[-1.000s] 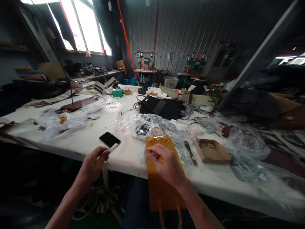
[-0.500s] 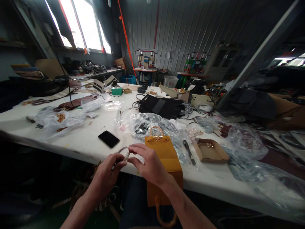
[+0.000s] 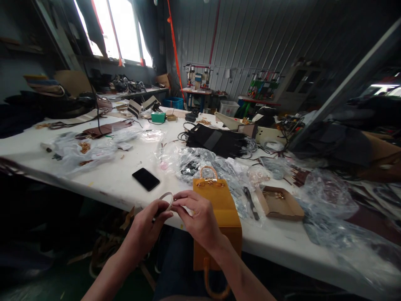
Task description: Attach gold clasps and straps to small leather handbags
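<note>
My left hand (image 3: 153,219) is closed on a thin pale strap (image 3: 171,201), bent into a loop above its fingertips. My right hand (image 3: 196,215) meets it from the other side, thumb and fingers pinched together at the edge of the loop. Something tiny and dark may sit between those fingertips, too small to make out. Beneath my right wrist lies a mustard-yellow leather handbag (image 3: 216,200), unfolded over the table edge. It has gold hardware, one tan handle (image 3: 209,169) at the top and another handle (image 3: 216,292) hanging over my lap.
A black phone (image 3: 145,179) lies left of my hands on the white table (image 3: 103,179). Clear plastic bags (image 3: 200,161), a dark tool (image 3: 250,202) and a cardboard tray (image 3: 280,205) with gold fittings surround the handbag. Farther back rest black bag pieces (image 3: 216,140) and a green box (image 3: 158,117).
My right thumb and fingers have drawn together beside the strap loop. The view has shifted slightly, so the table things appear a little farther right.
</note>
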Available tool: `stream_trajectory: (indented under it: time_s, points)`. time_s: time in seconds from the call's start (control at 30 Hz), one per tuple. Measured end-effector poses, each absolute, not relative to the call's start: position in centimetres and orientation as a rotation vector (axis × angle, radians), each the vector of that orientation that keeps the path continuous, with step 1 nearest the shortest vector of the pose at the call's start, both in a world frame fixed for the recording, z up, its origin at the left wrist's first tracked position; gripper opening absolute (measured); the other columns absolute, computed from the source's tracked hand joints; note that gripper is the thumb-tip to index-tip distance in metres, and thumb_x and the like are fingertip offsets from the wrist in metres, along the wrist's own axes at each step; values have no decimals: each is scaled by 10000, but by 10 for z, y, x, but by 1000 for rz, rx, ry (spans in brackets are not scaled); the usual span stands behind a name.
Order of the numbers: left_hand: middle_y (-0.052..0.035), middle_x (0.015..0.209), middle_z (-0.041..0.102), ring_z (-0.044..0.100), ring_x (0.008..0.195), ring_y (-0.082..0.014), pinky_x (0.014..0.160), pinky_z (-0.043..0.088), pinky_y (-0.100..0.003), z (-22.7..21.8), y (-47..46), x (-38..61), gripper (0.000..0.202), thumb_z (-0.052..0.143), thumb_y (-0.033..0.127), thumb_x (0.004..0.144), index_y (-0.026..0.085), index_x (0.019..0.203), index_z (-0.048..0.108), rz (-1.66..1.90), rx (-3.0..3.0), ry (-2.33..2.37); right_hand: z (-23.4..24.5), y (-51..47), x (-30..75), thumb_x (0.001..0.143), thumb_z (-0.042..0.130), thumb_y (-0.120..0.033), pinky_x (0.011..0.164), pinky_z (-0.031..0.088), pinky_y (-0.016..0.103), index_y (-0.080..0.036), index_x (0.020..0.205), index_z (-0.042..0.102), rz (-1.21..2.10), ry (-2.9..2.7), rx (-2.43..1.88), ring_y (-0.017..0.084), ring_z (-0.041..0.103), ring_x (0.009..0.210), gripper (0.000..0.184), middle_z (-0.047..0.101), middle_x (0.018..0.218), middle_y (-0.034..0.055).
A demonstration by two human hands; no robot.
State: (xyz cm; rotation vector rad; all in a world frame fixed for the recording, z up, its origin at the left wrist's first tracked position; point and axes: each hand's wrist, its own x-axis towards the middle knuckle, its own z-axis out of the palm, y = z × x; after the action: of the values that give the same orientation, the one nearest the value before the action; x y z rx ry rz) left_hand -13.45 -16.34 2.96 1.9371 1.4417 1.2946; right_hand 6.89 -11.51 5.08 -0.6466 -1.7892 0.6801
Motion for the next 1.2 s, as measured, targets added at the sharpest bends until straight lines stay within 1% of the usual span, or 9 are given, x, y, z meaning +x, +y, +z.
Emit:
stream_trajectory:
  time_s: [0.07, 0.17, 0.23, 0.33, 0.43, 0.57, 0.8, 1.07, 1.2]
  points:
    - [-36, 1030, 792, 756, 868, -197, 815, 593, -282, 30, -164, -133, 222, 663, 394, 1108, 238, 1262, 704, 1281, 1855, 1436, 53, -115, 69, 1034, 743, -86, 925, 647, 327, -228, 1017, 819, 678, -1838, -650, 212, 793, 1023, 162, 809, 1090, 68]
    - [-19, 985, 767, 699, 733, -169, 746, 583, -283, 29, -165, -129, 522, 560, 392, 1150, 221, 1634, 467, 1245, 1717, 1365, 53, -114, 70, 1074, 643, -78, 959, 622, 335, -219, 1027, 755, 677, -1967, -652, 218, 770, 1064, 186, 784, 1115, 78]
    - [-19, 968, 766, 674, 697, -162, 723, 571, -281, 30, -166, -127, 578, 536, 403, 1154, 210, 1688, 422, 1199, 1696, 1330, 51, -113, 71, 1092, 578, -71, 955, 608, 332, -216, 1047, 725, 648, -2065, -691, 217, 758, 1060, 212, 766, 1130, 84]
    - [-10, 864, 748, 640, 645, -157, 657, 520, -265, 29, -166, -125, 421, 547, 446, 1150, 206, 1470, 677, 1149, 1657, 1391, 49, -112, 72, 1117, 560, -106, 874, 579, 308, -218, 1072, 711, 540, -2177, -796, 210, 743, 984, 192, 749, 1093, 78]
    - [-7, 817, 754, 603, 580, -149, 576, 454, -264, 26, -165, -125, 340, 595, 479, 1131, 215, 1219, 791, 1151, 1576, 1482, 48, -112, 73, 1145, 568, -167, 797, 531, 297, -215, 1080, 707, 441, -2227, -853, 206, 724, 911, 160, 742, 1042, 68]
    - [-38, 918, 814, 716, 721, -191, 659, 507, -276, 20, -159, -125, 272, 639, 433, 1100, 227, 1109, 817, 1148, 1615, 1482, 46, -111, 74, 1154, 560, -180, 752, 489, 306, -217, 1074, 702, 387, -2254, -872, 213, 711, 883, 167, 743, 1028, 68]
    - [-15, 800, 785, 695, 656, -184, 609, 467, -278, 20, -157, -118, 234, 633, 337, 1066, 224, 943, 797, 1218, 1635, 1505, 43, -112, 74, 1158, 551, -185, 728, 457, 318, -226, 1045, 681, 345, -2276, -898, 217, 692, 839, 178, 732, 987, 59]
    - [-19, 754, 760, 702, 679, -196, 662, 506, -300, 30, -168, -112, 237, 678, 349, 1045, 216, 907, 819, 1408, 1581, 1523, 28, -123, 67, 1161, 471, -138, 826, 551, 350, -224, 1121, 667, 333, -2197, -741, 234, 708, 929, 218, 739, 1036, 85]
    - [-31, 711, 745, 609, 560, -176, 526, 437, -281, 28, -172, -113, 289, 737, 446, 1006, 195, 903, 836, 1382, 1316, 1451, 21, -124, 63, 1162, 461, -149, 837, 576, 352, -228, 1148, 665, 363, -2167, -705, 236, 714, 956, 219, 742, 1060, 91]
